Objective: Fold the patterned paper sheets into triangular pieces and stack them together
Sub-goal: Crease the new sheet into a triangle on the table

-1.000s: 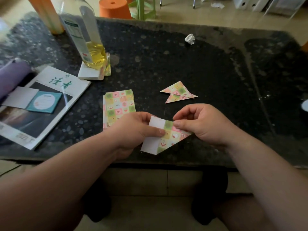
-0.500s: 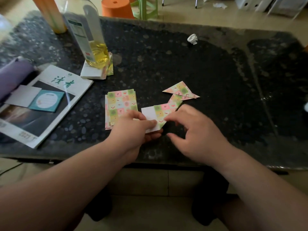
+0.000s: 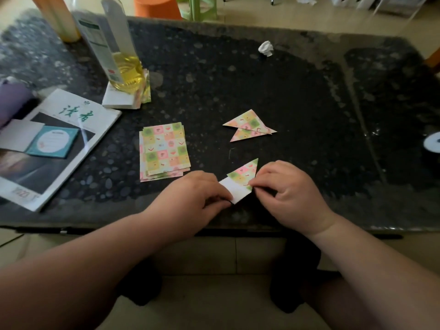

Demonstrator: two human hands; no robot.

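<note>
1. Pinching the white near corner of the half-folded sheet (image 3: 240, 184), the left hand (image 3: 197, 191) curls its fingers over that edge.
2. The right hand (image 3: 285, 189) grasps the same sheet from the other side, its thumb and fingertips closed on the right edge.
3. The sheet sits between the two hands, low on the dark speckled table (image 3: 262, 86) near its front edge. Its patterned flap forms a triangle pointing away from the person, with the white underside showing below it.
4. Just beyond the left hand lies a stack of flat patterned sheets (image 3: 164, 151), slightly fanned.
5. Farther back, two folded triangles (image 3: 247, 123) lie overlapping, well apart from both hands.
6. At the left edge a magazine (image 3: 71, 129) carries a teal card (image 3: 53, 144).
7. Behind it, a bottle of yellow oil (image 3: 123, 65) stands on a white pad (image 3: 119, 101).
8. A crumpled paper ball (image 3: 266, 48) rests alone towards the far side.
</note>
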